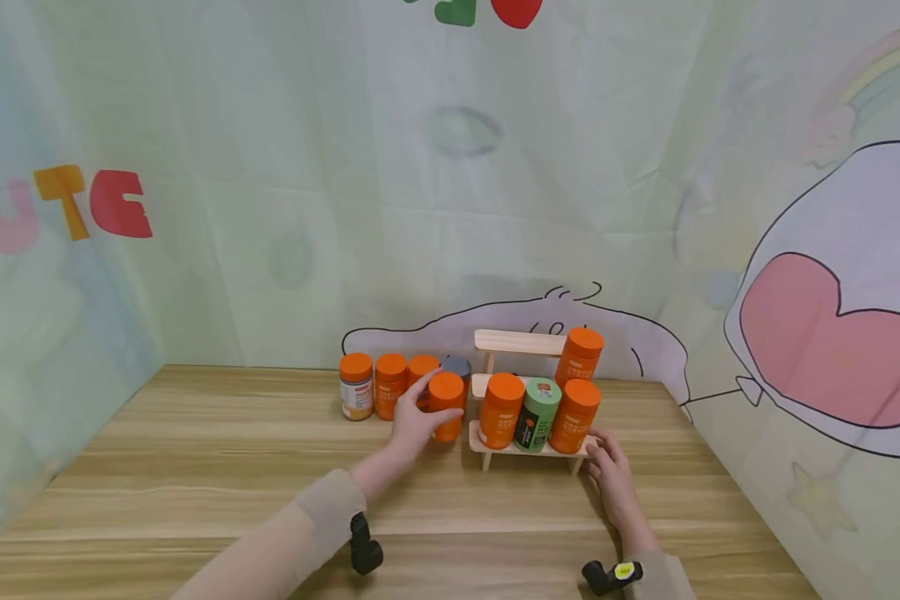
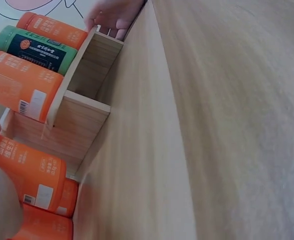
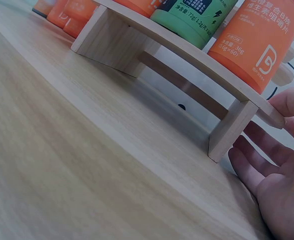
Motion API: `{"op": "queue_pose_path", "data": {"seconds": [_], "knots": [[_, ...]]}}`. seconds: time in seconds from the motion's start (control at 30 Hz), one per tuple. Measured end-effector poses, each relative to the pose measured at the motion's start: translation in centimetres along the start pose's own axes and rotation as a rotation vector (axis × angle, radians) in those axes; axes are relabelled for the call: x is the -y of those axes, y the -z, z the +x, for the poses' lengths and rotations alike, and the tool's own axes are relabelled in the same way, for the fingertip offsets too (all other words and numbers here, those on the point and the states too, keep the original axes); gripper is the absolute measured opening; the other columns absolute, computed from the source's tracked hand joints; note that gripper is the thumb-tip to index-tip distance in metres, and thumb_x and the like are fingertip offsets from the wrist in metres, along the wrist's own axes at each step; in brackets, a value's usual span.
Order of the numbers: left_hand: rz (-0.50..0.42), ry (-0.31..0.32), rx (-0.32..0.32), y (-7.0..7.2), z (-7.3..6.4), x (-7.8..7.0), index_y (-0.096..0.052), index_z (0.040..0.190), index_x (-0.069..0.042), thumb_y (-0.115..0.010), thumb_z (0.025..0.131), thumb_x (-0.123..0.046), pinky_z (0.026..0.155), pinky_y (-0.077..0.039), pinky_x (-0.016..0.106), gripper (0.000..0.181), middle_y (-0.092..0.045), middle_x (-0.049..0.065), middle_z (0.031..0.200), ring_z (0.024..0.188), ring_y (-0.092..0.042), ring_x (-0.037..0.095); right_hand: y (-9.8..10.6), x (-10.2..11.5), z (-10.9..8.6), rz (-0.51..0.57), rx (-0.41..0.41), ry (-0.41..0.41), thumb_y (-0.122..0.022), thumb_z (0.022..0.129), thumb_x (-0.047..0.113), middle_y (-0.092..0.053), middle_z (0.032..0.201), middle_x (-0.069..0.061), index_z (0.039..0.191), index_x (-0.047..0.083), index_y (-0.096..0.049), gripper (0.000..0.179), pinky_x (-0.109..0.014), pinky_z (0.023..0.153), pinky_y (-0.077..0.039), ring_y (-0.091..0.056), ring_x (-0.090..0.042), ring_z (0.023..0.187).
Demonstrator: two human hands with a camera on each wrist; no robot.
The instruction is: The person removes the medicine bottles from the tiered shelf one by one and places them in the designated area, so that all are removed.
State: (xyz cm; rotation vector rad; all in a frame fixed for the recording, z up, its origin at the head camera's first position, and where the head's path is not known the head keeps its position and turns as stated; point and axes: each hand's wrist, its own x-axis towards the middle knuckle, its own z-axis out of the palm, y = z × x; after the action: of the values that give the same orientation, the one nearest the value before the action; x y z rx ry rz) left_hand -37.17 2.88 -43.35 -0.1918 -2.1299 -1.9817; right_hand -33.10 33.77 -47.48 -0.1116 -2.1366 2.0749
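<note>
My left hand (image 1: 414,419) grips an orange supplement bottle (image 1: 446,406) with an orange lid, just left of a small tiered wooden rack (image 1: 521,341). In the left wrist view this bottle (image 2: 29,172) is upright beside the rack's side panel. At the rack's right end, my right hand (image 1: 610,468) holds the end of the lowest tier, thumb at the board's edge and fingers lower down. That tier bears an orange bottle (image 1: 502,411), a green bottle (image 1: 538,415) and another orange bottle (image 1: 575,417). A further orange bottle (image 1: 579,354) stands higher up at the right.
Left of the rack, a clear bottle with orange lid (image 1: 357,387), an orange bottle (image 1: 390,387), another orange bottle (image 1: 423,367) and a grey-lidded bottle (image 1: 457,367) stand on the wooden table (image 1: 217,467). A printed cloth (image 1: 307,275) hangs behind.
</note>
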Motion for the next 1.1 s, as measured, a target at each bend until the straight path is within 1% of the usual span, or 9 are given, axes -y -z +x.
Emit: {"op": "queue_pose_path", "data": {"seconds": [0.07, 0.17, 0.23, 0.33, 0.47, 0.57, 0.73, 0.9, 1.1], "knots": [[0.003, 0.005, -0.004, -0.2, 0.0, 0.3, -0.054, 0.14, -0.01, -0.081, 0.077, -0.003, 0.112, -0.038, 0.049, 0.069, -0.054, 0.017, 0.141, 0.128, -0.051, 0.033, 0.0, 0.0, 0.0, 0.004, 0.0, 0.007, -0.037, 0.102, 0.01, -0.03, 0.138, -0.017, 0.135, -0.004, -0.041, 0.035, -0.013, 0.079, -0.048, -0.049, 0.003, 0.092], [0.017, 0.013, -0.002, -0.4, 0.1, 0.8, -0.054, 0.14, -0.012, -0.081, 0.077, -0.005, 0.113, -0.035, 0.051, 0.068, -0.053, 0.016, 0.142, 0.13, -0.049, 0.033, 0.1, 0.0, 0.0, 0.026, -0.007, 0.008, -0.039, 0.102, 0.01, -0.032, 0.132, -0.013, 0.128, 0.005, -0.048, 0.029, -0.014, 0.078, -0.049, -0.05, 0.002, 0.091], [0.032, 0.008, 0.001, -0.6, 0.1, 1.0, -0.055, 0.139, -0.012, -0.082, 0.077, -0.007, 0.114, -0.032, 0.053, 0.068, -0.05, 0.016, 0.143, 0.132, -0.046, 0.034, 0.1, -0.1, 0.0, 0.036, -0.007, 0.014, -0.039, 0.102, 0.009, -0.032, 0.13, -0.012, 0.126, 0.007, -0.05, 0.026, -0.014, 0.078, -0.049, -0.05, 0.001, 0.091], [0.051, 0.003, 0.001, -0.8, 0.1, 1.3, -0.055, 0.139, -0.013, -0.082, 0.077, -0.009, 0.114, -0.031, 0.055, 0.068, -0.048, 0.017, 0.142, 0.132, -0.044, 0.035, 0.1, -0.1, 0.0, 0.04, -0.008, 0.015, -0.04, 0.101, 0.009, -0.033, 0.128, -0.011, 0.125, 0.008, -0.051, 0.026, -0.014, 0.078, -0.049, -0.05, 0.002, 0.09], [0.062, 0.003, -0.004, -1.0, 0.2, 1.6, -0.056, 0.138, -0.013, -0.083, 0.076, -0.008, 0.114, -0.032, 0.055, 0.068, -0.048, 0.018, 0.138, 0.131, -0.044, 0.035, 0.0, -0.1, 0.1, 0.042, -0.016, 0.007, -0.04, 0.101, 0.009, -0.033, 0.128, -0.01, 0.123, 0.01, -0.051, 0.025, -0.014, 0.078, -0.049, -0.051, 0.002, 0.09], [0.073, 0.004, -0.012, -1.1, 0.2, 1.8, -0.056, 0.138, -0.012, -0.083, 0.076, -0.008, 0.113, -0.033, 0.054, 0.068, -0.049, 0.017, 0.137, 0.13, -0.045, 0.034, 0.0, -0.2, 0.2, 0.034, -0.016, -0.001, -0.039, 0.101, 0.008, -0.033, 0.131, -0.011, 0.125, 0.007, -0.05, 0.027, -0.014, 0.078, -0.049, -0.051, 0.002, 0.09], [0.084, 0.015, -0.024, -1.3, 0.2, 1.9, -0.056, 0.137, -0.012, -0.083, 0.075, -0.006, 0.113, -0.034, 0.054, 0.068, -0.05, 0.018, 0.135, 0.13, -0.046, 0.035, 0.0, -0.2, 0.3, 0.019, -0.004, -0.005, -0.037, 0.102, 0.008, -0.031, 0.138, -0.017, 0.134, -0.004, -0.042, 0.035, -0.013, 0.079, -0.049, -0.05, 0.003, 0.091], [0.065, 0.028, -0.039, -1.6, 0.2, 1.9, -0.055, 0.138, -0.01, -0.083, 0.075, -0.005, 0.111, -0.036, 0.053, 0.069, -0.049, 0.018, 0.136, 0.128, -0.047, 0.036, 0.0, -0.1, 0.3, 0.009, -0.001, -0.011, -0.037, 0.102, 0.009, -0.03, 0.14, -0.018, 0.137, -0.007, -0.038, 0.038, -0.013, 0.079, -0.048, -0.05, 0.003, 0.091], [0.013, 0.029, -0.072, -2.1, 0.2, 2.2, -0.049, 0.132, -0.002, -0.083, 0.074, -0.003, 0.105, -0.043, 0.05, 0.066, -0.052, 0.019, 0.134, 0.12, -0.051, 0.035, 0.1, -0.1, 0.2, 0.008, -0.002, -0.016, -0.037, 0.102, 0.01, -0.029, 0.14, -0.018, 0.137, -0.007, -0.037, 0.039, -0.013, 0.08, -0.048, -0.05, 0.003, 0.091]]}}
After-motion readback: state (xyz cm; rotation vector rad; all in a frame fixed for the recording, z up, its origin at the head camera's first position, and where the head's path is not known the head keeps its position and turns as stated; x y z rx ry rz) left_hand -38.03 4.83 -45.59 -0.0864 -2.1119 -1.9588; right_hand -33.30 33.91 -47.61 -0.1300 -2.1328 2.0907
